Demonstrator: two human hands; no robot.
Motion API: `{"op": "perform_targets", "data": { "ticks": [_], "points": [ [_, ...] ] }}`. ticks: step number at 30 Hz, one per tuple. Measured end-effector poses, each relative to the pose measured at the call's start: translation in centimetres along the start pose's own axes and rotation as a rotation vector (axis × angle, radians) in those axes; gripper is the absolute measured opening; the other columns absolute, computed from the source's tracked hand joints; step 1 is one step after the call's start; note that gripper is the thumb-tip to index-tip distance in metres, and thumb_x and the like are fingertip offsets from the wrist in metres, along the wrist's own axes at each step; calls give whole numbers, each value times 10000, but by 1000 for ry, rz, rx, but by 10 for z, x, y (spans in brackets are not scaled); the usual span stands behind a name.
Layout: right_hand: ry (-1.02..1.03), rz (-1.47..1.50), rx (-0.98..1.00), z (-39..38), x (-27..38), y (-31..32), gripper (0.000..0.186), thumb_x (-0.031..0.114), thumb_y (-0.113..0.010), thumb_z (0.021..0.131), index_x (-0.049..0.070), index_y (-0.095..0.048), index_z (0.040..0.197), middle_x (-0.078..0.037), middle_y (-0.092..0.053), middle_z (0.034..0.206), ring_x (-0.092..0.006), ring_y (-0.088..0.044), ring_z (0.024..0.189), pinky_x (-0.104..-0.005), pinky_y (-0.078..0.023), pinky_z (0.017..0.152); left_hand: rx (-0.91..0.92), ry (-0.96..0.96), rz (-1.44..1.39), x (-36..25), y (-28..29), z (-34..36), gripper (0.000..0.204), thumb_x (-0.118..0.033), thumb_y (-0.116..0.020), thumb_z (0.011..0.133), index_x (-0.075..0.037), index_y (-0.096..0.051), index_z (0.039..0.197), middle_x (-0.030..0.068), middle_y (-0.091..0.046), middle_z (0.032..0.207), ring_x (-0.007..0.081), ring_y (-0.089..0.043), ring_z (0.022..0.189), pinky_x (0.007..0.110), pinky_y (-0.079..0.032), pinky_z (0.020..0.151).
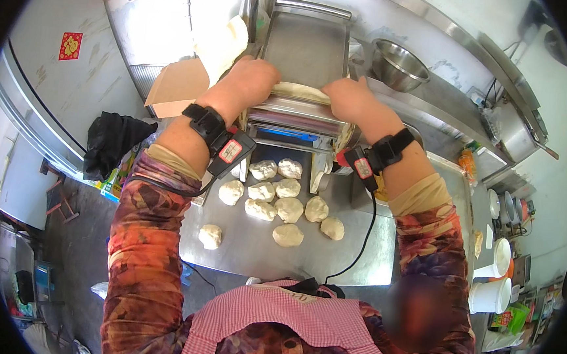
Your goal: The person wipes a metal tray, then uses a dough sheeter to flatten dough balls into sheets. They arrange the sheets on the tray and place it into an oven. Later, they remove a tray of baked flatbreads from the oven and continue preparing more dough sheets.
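A steel dough roller machine (298,112) stands on the steel table (357,251), its tray (306,44) rising behind the rollers. A pale strip of dough (301,89) lies across the top of the rollers. My left hand (247,81) grips the strip's left end with curled fingers, and my right hand (354,100) holds its right end. Both sets of fingertips are partly hidden. Below the machine, several lumps of dough (289,209) are spread over the tabletop.
A steel bowl (398,65) sits on the back shelf at the right. An open cardboard box (175,87) is left of the machine, with a black cloth (111,145) farther left. White buckets (489,293) stand at the right, near a steel pot (517,139).
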State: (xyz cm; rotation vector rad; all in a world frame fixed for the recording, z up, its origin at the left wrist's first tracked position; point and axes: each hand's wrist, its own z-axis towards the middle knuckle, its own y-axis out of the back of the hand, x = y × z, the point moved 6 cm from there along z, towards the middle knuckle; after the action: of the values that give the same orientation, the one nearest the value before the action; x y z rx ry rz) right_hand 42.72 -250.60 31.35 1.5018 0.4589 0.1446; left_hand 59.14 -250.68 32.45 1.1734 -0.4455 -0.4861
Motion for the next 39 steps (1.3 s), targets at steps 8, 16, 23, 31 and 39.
{"op": "perform_targets", "data": {
  "ticks": [8, 16, 23, 31, 39],
  "points": [
    [175, 562, -668, -108, 13, 28, 277, 11, -510, 835, 47, -617, 1088, -160, -603, 1084, -332, -552, 1069, -517, -373, 975, 228, 7, 128, -19, -7, -11, 206, -162, -563, 708, -60, -702, 819, 177, -677, 856, 323, -638, 887, 390, -412, 913],
    [242, 680, -796, -191, 38, 9, 242, -70, -599, 769, 35, -649, 981, -149, -644, 910, -332, -612, 960, -400, -479, 860, 241, 55, -299, -43, -10, 3, 443, -166, -571, 716, 29, -587, 1113, 249, -629, 1019, 387, -593, 978, 419, -466, 856],
    [187, 854, -709, -206, 44, -26, 232, -70, -599, 766, 32, -651, 967, -143, -649, 905, -325, -621, 929, -382, -501, 797, -460, -113, -806, -53, 11, -41, 383, -136, -549, 807, 32, -592, 1148, 156, -670, 1031, 267, -632, 986, 343, -483, 883],
    [1, 1116, -461, -178, 53, -89, 235, 41, -612, 796, 35, -655, 1027, -137, -669, 958, -296, -627, 915, -343, -503, 785, 191, 512, -2315, -64, -196, -87, 283, -73, -536, 894, -12, -565, 1169, 111, -620, 1149, 217, -586, 1077, 328, -458, 943],
    [-382, 1719, 15, -98, 62, -178, 488, 104, -624, 839, -21, -487, 1292, -91, -620, 1174, -186, -564, 1091, -324, -443, 936, -358, 816, -2567, -39, -225, -84, 276, 34, -588, 825, -2, -564, 1098, 114, -625, 1077, 256, -596, 1049, 350, -522, 901]
  ]
}}
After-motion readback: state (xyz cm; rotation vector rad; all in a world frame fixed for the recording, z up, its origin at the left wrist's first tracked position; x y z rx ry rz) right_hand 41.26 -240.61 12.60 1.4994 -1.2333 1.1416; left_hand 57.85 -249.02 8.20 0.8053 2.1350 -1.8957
